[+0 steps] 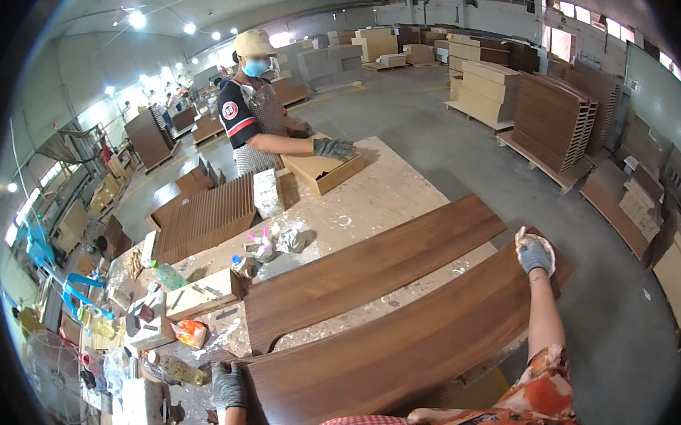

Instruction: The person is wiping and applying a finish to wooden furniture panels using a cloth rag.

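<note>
So the right arm is stretched way out from an orange-and-white patterned sleeve (535, 396), with the grey-gloved right hand (536, 253) palm-down at the far end of a long dark-brown wood-grain board (403, 343). That board lies nearest the person, along the near side of a pale, paint-splotched counter (388, 176), beside a second, similar dark-brown board (377, 249). The right hand is on a pale, cloth-like wad (551, 262), fingers a bit spread; can't tell if it's gripping or just pressing. The grey-gloved left hand (229, 386) is down at the board's left end, fingers at the edge; can't tell how tightly they're closed, tbh. Its forearm gets cut off by the bottom edge, and the wad's mostly hidden under the glove.
</note>
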Motion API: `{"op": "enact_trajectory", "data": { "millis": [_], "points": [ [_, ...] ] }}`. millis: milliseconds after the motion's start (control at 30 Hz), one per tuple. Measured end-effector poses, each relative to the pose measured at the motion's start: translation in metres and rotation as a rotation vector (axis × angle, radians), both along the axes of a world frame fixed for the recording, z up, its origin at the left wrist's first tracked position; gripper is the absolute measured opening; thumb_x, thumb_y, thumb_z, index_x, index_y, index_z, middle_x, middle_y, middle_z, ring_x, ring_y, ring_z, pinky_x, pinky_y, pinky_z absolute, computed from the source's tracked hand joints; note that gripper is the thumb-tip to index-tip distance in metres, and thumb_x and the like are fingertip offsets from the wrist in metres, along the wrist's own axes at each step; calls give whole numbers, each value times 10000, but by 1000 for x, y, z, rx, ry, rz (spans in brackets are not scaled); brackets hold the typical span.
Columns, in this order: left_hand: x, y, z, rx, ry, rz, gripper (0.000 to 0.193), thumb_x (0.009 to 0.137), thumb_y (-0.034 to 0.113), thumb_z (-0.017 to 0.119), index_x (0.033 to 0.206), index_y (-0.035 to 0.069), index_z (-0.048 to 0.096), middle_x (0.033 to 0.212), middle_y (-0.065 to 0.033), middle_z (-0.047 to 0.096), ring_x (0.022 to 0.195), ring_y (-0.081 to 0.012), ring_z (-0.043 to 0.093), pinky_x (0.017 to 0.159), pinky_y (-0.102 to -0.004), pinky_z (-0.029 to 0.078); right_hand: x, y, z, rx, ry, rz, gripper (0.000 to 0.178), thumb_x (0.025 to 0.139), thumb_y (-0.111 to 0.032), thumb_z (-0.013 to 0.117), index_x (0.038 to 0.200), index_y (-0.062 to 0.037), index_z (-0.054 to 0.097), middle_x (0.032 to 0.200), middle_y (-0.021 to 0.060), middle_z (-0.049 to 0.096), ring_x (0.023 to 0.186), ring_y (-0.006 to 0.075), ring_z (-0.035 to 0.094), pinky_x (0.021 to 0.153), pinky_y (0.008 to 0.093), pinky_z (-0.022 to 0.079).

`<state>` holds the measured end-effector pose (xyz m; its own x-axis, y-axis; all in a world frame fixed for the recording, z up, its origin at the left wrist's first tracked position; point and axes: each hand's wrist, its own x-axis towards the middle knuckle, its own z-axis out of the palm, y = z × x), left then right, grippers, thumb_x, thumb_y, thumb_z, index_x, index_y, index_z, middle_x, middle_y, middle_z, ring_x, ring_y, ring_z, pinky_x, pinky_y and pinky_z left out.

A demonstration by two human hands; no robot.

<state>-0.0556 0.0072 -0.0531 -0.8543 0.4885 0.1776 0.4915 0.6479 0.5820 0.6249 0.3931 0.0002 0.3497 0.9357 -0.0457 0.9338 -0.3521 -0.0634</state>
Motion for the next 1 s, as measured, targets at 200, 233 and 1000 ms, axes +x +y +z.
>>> {"op": "enact_trajectory", "data": {
  "millis": [200,233,1000],
  "points": [
    [10,21,-16,55,19,-68,248,831,232,691,838,-8,625,802,-181,651,738,-331,620,718,-426,484,35,8,13,245,78,-148,419,924,-394,455,1258,-186,600,1375,53,511,1329,253,403,1123,435,282],
    [9,19,-9,54,64,-71,243,834,229,686,836,-6,625,805,-183,651,742,-335,620,721,-426,483,7,2,27,166,85,-107,407,922,-368,473,1269,-189,589,1389,50,494,1336,255,392,1123,438,281],
    [22,25,15,-27,2,-120,212,899,205,610,891,-6,625,840,-183,656,763,-312,620,742,-416,480,-173,-187,-12,445,233,586,401,897,-332,501,1166,-48,591,1297,173,516,1269,350,429,1069,483,316]
  ]
}}
